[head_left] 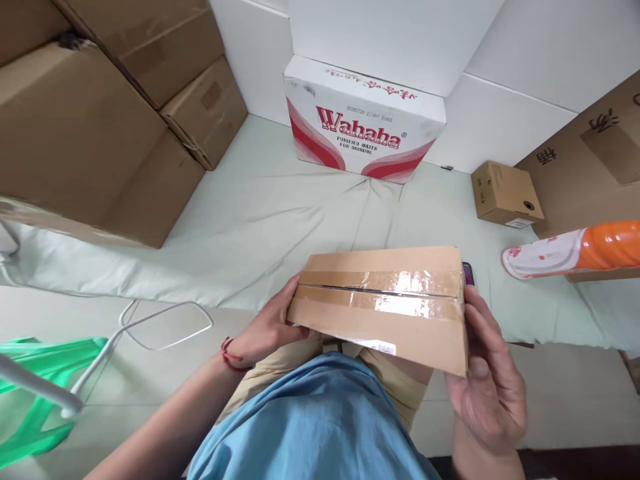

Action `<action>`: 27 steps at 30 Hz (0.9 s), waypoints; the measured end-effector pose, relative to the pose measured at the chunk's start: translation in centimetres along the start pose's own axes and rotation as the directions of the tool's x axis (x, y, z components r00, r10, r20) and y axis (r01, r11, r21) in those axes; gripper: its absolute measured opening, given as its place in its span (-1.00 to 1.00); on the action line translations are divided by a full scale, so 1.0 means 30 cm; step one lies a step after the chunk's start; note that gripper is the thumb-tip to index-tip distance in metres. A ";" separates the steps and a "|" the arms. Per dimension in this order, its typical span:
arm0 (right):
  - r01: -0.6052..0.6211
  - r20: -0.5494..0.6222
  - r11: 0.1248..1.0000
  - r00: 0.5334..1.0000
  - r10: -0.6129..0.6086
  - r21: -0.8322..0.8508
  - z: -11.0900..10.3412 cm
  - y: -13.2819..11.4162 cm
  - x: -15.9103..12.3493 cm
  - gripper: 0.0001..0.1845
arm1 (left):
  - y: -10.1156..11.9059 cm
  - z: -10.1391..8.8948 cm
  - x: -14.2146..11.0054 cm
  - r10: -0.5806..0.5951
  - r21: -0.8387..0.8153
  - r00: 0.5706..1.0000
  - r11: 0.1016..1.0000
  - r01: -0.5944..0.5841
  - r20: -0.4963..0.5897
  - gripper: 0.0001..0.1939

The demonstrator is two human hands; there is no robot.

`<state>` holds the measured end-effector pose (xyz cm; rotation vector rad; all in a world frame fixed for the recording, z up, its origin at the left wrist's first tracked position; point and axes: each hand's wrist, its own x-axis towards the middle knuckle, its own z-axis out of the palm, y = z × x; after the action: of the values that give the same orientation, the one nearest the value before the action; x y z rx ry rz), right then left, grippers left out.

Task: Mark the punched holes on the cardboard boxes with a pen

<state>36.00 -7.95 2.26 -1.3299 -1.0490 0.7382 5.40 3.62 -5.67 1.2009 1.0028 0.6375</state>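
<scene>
A flat brown cardboard box point(380, 333) is held up in front of my body, its taped side facing up toward me. Shiny clear tape runs along the seam, and a dark slit shows in the middle. My left hand point(273, 327), with a red string bracelet at the wrist, grips the box's left end; some fingers are hidden underneath. At the opposite end, my right hand point(493, 380) presses against the short side, thumb near the lower corner. Part of a white label shows on the box's lower edge. Just behind its right end, the corner of a phone point(469, 272) peeks out.
A Wahaha water carton point(365, 123) stands against the wall on the pale green sheet point(240, 220). Large cardboard boxes point(90, 133) are stacked left. A small box point(505, 193) and an orange-and-white bottle point(575, 250) lie right. A green plastic bag point(45, 400) hangs at lower left.
</scene>
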 end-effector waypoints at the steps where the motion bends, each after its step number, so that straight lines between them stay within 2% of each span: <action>1: 0.026 -0.010 1.000 1.000 -0.027 -0.007 0.022 -0.014 0.001 -0.53 | -0.006 -0.001 -0.007 -0.001 -0.081 1.000 0.997 0.002 0.004 0.00; 4: 0.042 -0.042 0.999 0.998 -0.042 -0.008 0.059 -0.035 0.020 -0.40 | -0.010 -0.005 -0.017 -0.030 -0.353 0.998 0.936 0.009 -0.054 -0.17; 6: -0.004 -0.049 1.000 0.999 0.004 0.018 0.054 -0.025 0.031 -0.33 | 0.004 -0.002 -0.013 -0.051 -0.421 0.990 0.907 -0.011 -0.135 -0.28; 9: -0.129 -0.057 0.989 0.989 0.134 0.076 0.009 0.032 0.025 -0.41 | 0.035 0.010 0.002 0.008 -0.366 0.975 0.926 -0.090 -0.220 -0.30; 12: -0.245 -0.087 0.962 0.963 0.256 0.120 -0.048 0.123 -0.005 -0.48 | 0.051 0.029 0.014 0.145 -0.289 0.953 0.931 -0.223 -0.267 -0.27; 15: -0.246 -0.112 0.959 0.959 0.262 0.139 -0.085 0.202 -0.034 -0.39 | 0.049 0.050 0.018 0.276 -0.200 0.910 0.917 -0.346 -0.308 -0.32; 17: -0.238 -0.116 0.962 0.960 0.254 0.136 -0.098 0.228 -0.046 -0.30 | 0.045 0.059 0.018 0.313 -0.157 0.889 0.912 -0.380 -0.334 -0.35; 20: -0.280 -0.092 0.949 0.951 0.295 0.144 -0.097 0.221 -0.050 -0.25 | 0.044 0.056 0.014 0.276 -0.169 0.900 0.923 -0.346 -0.336 -0.34; 23: -0.349 -0.017 0.923 0.934 0.356 0.164 -0.067 0.175 -0.039 -0.10 | 0.047 0.034 0.004 0.178 -0.180 0.912 0.949 -0.258 -0.368 -0.22; 25: -0.366 0.037 0.910 0.930 0.366 0.193 -0.032 0.137 -0.023 0.04 | 0.053 0.016 -0.003 0.105 -0.158 0.891 0.968 -0.192 -0.441 -0.12; 27: -0.359 0.090 0.906 0.933 0.347 0.225 0.007 0.103 -0.004 0.08 | 0.060 -0.001 -0.008 0.069 -0.093 0.868 0.987 -0.132 -0.491 -0.17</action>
<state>36.17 -7.55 -0.81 -1.3104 -0.7323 1.1368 5.43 3.92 -3.88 1.0043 1.3032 1.1090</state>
